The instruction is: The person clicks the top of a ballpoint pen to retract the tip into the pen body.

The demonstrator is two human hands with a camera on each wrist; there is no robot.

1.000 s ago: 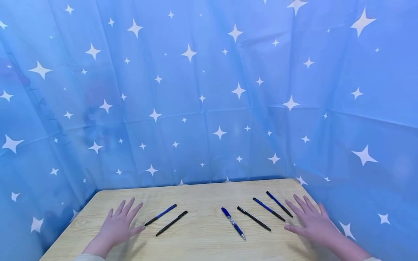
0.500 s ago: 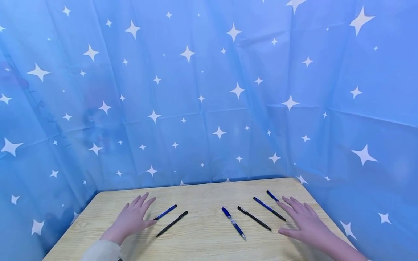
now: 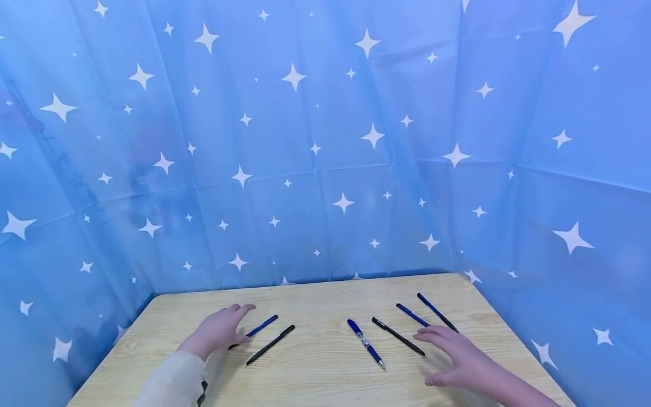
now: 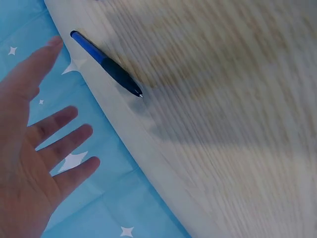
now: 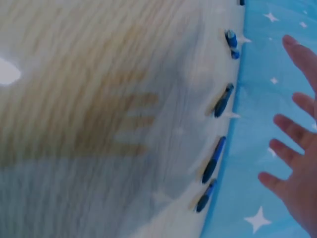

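Note:
My left hand hovers by a blue-and-black pen, its thumb overlapping the pen's lower part in the head view. In the left wrist view, its fingers are spread apart from a blue-and-black pen. A black pen lies just right of that pair. My right hand is held over the table, fingers loosely extended and holding nothing. It hides the lower end of a blue-and-black pen. Around it lie another blue-and-black pen, a black pen and a blue pen with a pale middle.
The pens lie on a light wood-grain table. A blue curtain with white stars hangs behind the table and along both sides. In the right wrist view, the pens line up near the table's edge.
My left hand has moved right to the blue-and-black pen, its fingers drawing in. The right hand has moved left and down, over the nearer blue-and-black pen. The pens lie as before.

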